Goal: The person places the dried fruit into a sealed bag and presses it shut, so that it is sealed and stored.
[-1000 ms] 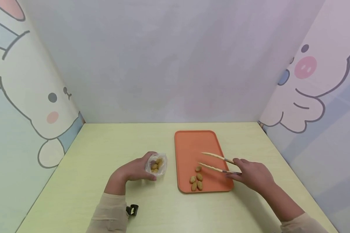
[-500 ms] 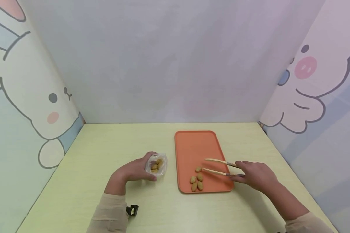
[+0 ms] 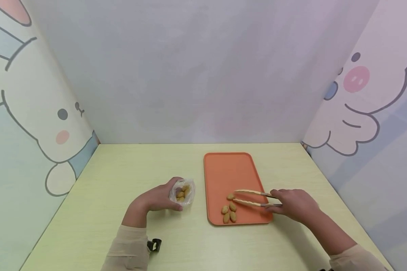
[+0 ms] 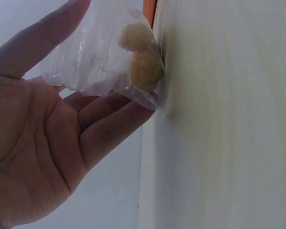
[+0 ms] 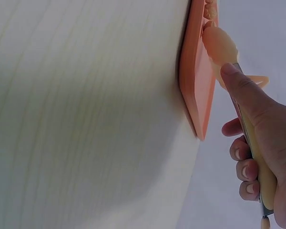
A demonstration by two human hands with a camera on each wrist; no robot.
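My left hand (image 3: 159,197) holds a clear plastic bag (image 3: 191,195) upright on the table, thumb on one side and fingers on the other. Several small brown oval nuts (image 3: 181,194) lie inside it. My right hand (image 3: 296,205) grips a pair of food tongs (image 3: 249,203) with cream tips and metal arms. The tong tips are a little apart, close to the right side of a single nut (image 3: 230,196) on the orange tray (image 3: 227,167); whether they touch it I cannot tell. Several more nuts (image 3: 233,216) sit together at the tray's near left corner.
The tray lies flat on a pale wooden table (image 3: 139,162), right of the bag. A black strap or clip (image 3: 154,245) shows beside my left sleeve (image 3: 127,246). Walls with cartoon animals (image 3: 62,131) rise at the back and both sides.
The tongs have come down and nearer to me, their arms drawing closer together beside the single nut. My left hand and the bag stay in place.
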